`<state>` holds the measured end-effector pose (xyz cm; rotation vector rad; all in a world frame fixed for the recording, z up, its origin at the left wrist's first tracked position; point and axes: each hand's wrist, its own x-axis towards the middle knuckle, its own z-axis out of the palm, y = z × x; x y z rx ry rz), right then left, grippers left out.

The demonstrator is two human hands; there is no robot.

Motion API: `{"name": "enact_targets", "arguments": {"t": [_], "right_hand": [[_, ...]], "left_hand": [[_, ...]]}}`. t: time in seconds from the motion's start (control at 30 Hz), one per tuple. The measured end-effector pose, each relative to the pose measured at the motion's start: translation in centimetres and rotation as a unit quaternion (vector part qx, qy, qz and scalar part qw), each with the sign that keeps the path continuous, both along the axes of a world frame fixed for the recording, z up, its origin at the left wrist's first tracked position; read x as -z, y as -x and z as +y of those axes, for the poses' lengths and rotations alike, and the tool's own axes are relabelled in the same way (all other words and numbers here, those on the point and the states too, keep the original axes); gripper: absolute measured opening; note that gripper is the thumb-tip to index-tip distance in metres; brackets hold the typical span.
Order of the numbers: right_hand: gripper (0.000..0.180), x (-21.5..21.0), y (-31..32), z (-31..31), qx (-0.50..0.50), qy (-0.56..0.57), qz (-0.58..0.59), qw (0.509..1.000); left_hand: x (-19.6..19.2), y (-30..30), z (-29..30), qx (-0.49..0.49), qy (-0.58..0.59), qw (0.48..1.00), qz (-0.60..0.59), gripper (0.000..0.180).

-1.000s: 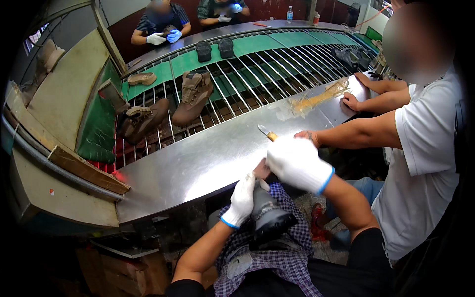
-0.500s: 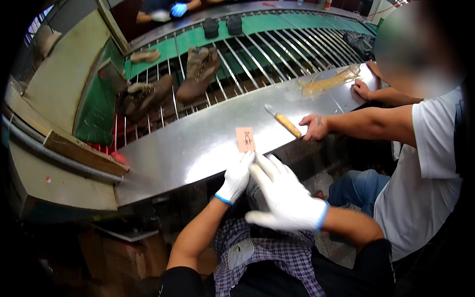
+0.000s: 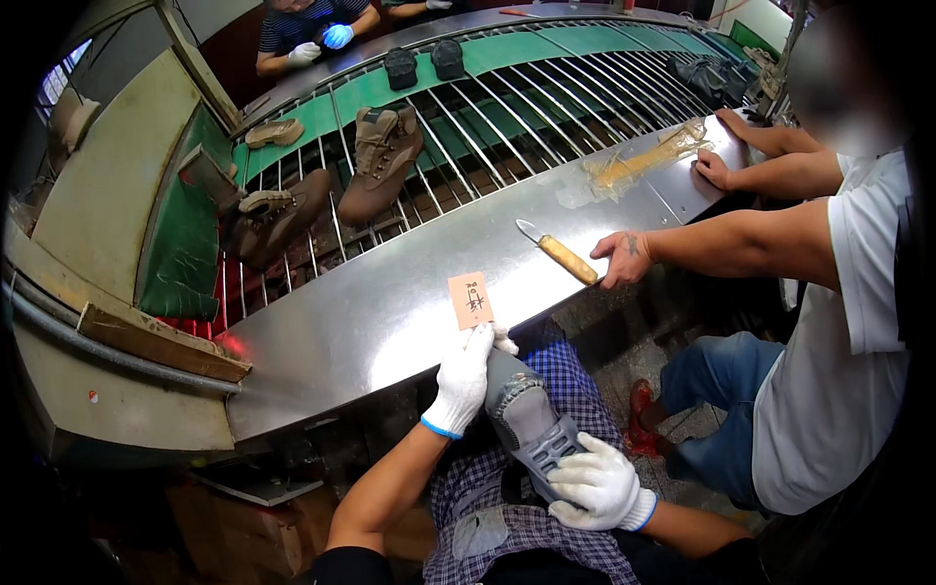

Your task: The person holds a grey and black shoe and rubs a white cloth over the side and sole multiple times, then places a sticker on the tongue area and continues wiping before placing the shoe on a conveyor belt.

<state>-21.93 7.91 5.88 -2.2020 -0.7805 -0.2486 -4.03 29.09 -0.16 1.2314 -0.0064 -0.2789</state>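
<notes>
In my gloved left hand (image 3: 464,380), closed at the near edge of the metal ledge, is a small pink card (image 3: 470,297) with dark handwriting. The hand also lies against the front end of a grey shoe (image 3: 526,414), which sits tilted over my lap. Its heel part is a ribbed, blue-grey piece. My gloved right hand (image 3: 600,485) is bent over that heel end, fingers curled on it. On the ledge, a knife with a wooden handle (image 3: 565,259) lies beside a co-worker's hand (image 3: 624,257).
Beyond the metal ledge (image 3: 331,302) runs a rack of metal rollers (image 3: 468,136) bearing brown boots (image 3: 380,166) and dark shoes. A co-worker in a white shirt (image 3: 809,419) stands close on my right. A wooden board and green panel (image 3: 180,244) stand at left.
My right hand has moved down from beside the left hand onto the heel of the grey shoe, which now shows. The card has shifted slightly left and nearer me.
</notes>
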Motion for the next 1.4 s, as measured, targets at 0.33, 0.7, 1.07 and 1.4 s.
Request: {"name": "enact_targets", "arguments": {"t": [0.33,0.7,1.07,1.4], "right_hand": [[0.031,-2.2,-2.0,1.4,-0.066,0.067,0.053,0.994],[0.033,-3.4,-4.9,1.8,-0.070,0.074,0.145,0.984],[0.043,-3.5,-7.9,0.9,-0.084,-0.118,0.226,0.963],[0.078,-0.9,-11.9,-0.5,-0.159,-0.119,0.168,0.966]], "left_hand": [[-0.8,0.8,1.0,0.024,0.047,0.999,0.014,0.028],[-0.9,1.7,1.5,-0.070,-0.083,0.980,-0.166,0.090],[-6.3,11.8,3.2,0.139,-0.293,0.885,-0.335,0.069],[-4.1,10.4,2.9,-0.027,-0.283,0.887,-0.365,0.078]]}}
